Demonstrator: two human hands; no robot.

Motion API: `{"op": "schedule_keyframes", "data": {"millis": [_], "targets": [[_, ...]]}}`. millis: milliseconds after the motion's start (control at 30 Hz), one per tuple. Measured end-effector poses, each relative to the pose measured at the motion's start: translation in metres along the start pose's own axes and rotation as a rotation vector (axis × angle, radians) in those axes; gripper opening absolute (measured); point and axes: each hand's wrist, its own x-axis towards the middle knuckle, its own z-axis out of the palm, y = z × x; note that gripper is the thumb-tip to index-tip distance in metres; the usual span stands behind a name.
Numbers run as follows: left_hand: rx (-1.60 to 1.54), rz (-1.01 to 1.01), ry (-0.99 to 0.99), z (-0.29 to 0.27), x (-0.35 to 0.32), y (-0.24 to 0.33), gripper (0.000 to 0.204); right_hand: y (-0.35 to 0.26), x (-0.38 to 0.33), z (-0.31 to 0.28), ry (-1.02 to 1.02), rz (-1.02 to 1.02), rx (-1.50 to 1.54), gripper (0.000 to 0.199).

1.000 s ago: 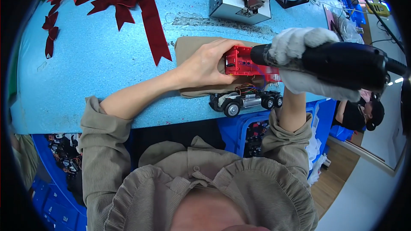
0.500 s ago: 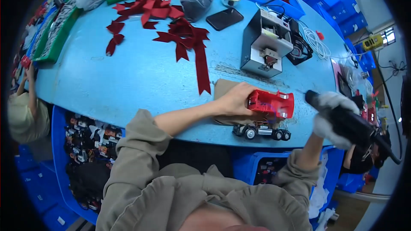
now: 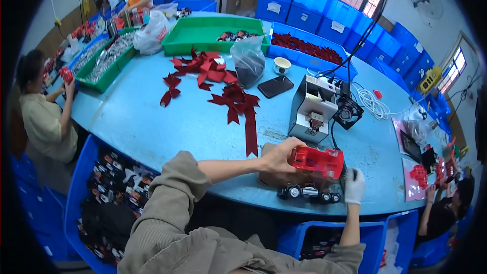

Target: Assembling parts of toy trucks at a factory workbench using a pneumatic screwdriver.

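Note:
My left hand (image 3: 280, 160) is closed around the end of a red plastic toy truck body (image 3: 319, 161), tilted so its underside and thin wires show. Just below the body, at the table's near edge, sits the black and silver wheeled chassis (image 3: 308, 193). My right hand (image 3: 354, 186), in a white glove, is at the truck's right end with its fingers curled. A dark strip (image 3: 344, 172) runs down beside the glove; what the fingers hold, if anything, is hidden. A brown pad (image 3: 269, 177) lies under my left hand.
Beyond my hands stands a grey-white bench machine (image 3: 310, 106) next to a black fan (image 3: 348, 111). Dark red bows (image 3: 236, 101), a phone (image 3: 275, 87) and a bagged dark item (image 3: 247, 63) lie farther back. A blue bin (image 3: 83, 198) of parts is at left. Co-workers sit at both sides.
My right hand has come left and in to the truck's right end; the black power screwdriver it held is no longer clearly visible. The head view has tilted up. My left hand still grips the body.

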Motion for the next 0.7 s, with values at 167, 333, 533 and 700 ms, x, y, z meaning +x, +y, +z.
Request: {"op": "schedule_keyframes", "data": {"millis": [167,333,533,700], "targets": [[0.473,0.251,-0.311,-0.055,0.001,0.071,0.064,-0.009,-0.097,0.008,-0.21,-0.079,0.515,0.032],[0.98,0.131,-0.772,-0.1,-0.005,0.154,0.051,-0.103,-0.135,0.04,0.071,-0.503,0.548,0.039],[1.337,0.069,-0.93,-0.101,-0.075,0.163,0.034,-0.21,-0.147,0.107,-0.171,-1.147,0.566,0.023],[1.741,-0.047,-0.837,-0.139,-0.122,0.122,0.033,-0.218,-0.165,0.129,-0.245,-0.914,0.631,0.03]]}}
